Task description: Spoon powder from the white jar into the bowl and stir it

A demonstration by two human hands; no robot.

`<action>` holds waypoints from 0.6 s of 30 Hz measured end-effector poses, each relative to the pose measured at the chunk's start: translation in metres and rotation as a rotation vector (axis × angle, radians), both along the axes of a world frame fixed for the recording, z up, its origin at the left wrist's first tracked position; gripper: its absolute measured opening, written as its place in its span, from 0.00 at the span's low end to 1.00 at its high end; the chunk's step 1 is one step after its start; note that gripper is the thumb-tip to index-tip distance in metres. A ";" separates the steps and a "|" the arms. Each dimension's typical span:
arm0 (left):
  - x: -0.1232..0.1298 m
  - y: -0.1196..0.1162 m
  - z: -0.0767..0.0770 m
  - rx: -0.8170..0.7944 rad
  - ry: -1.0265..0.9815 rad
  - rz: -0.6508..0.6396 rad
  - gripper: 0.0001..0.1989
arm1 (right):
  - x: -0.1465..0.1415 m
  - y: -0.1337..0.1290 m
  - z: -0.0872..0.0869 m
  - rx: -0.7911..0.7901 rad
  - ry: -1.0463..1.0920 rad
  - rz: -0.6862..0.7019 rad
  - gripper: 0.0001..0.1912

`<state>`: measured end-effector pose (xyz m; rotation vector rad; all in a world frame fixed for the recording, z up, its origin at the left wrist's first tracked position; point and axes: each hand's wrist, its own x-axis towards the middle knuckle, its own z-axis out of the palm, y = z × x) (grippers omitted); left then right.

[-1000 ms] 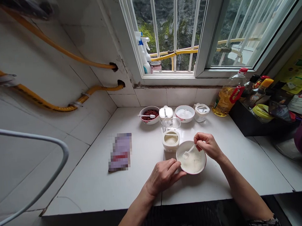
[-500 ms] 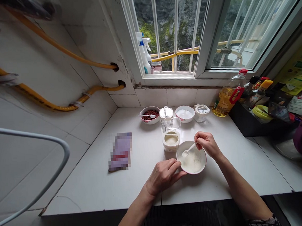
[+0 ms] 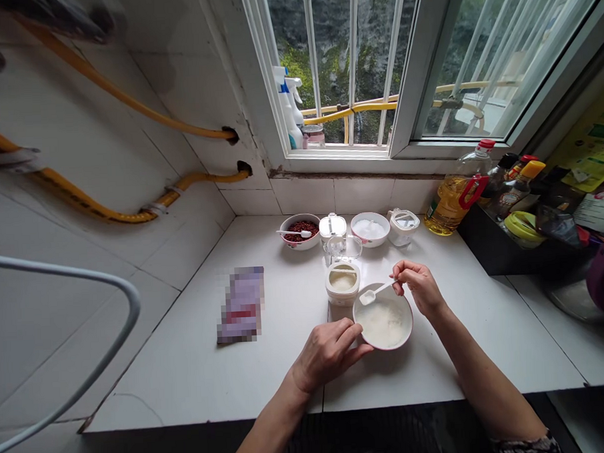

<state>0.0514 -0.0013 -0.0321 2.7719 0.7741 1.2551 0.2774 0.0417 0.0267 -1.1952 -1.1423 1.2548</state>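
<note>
My left hand [image 3: 332, 349] grips the near-left rim of a white bowl [image 3: 409, 325], thumb low on its outside. Pale powdery or grainy stuff [image 3: 386, 326] lies in this bowl. Between the fingertips of my right hand [image 3: 419, 287] is the handle of a small white plastic spoon [image 3: 369, 297]. The spoon's head is over the bowl's far-left part and looks to carry a little of the pale stuff. Just behind the bowl stands a white jar [image 3: 342, 295] with its clear lid [image 3: 345, 246] flipped back; pale contents show inside.
Along the back stand a bowl of dark red grains [image 3: 301, 243] with a spoon, a white lidded jar [image 3: 332, 225], a bowl of white powder [image 3: 371, 238] and another jar [image 3: 403, 232]. An oil bottle [image 3: 448, 203] is at right. A blurred purple packet [image 3: 241, 306] lies left.
The spoon has risen slightly and turned flatter, moving toward the far-left rim. My right hand has shifted a little right and up. My left hand stays on the bowl.
</note>
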 end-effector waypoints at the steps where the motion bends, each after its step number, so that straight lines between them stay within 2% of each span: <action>1: 0.000 0.000 0.000 -0.002 -0.001 -0.001 0.12 | -0.001 0.000 -0.001 0.012 0.010 -0.009 0.02; 4: 0.000 0.000 0.000 -0.002 -0.005 -0.003 0.12 | -0.007 -0.004 -0.003 0.112 -0.009 -0.036 0.04; 7: 0.000 0.000 0.000 0.000 -0.003 0.005 0.12 | -0.014 -0.010 -0.005 0.301 -0.139 -0.058 0.05; 10: 0.000 -0.001 0.000 -0.008 0.000 0.008 0.12 | -0.018 -0.014 -0.008 0.586 -0.459 -0.031 0.03; 13: 0.000 -0.001 0.000 -0.019 0.005 0.008 0.11 | -0.019 -0.016 -0.008 0.817 -0.712 0.052 0.08; 15: 0.000 -0.001 0.000 -0.025 0.009 0.010 0.12 | -0.017 -0.016 -0.007 0.846 -0.714 0.018 0.09; 18: 0.000 -0.001 0.001 -0.014 0.000 0.005 0.12 | -0.010 -0.018 -0.002 0.729 -0.555 -0.103 0.06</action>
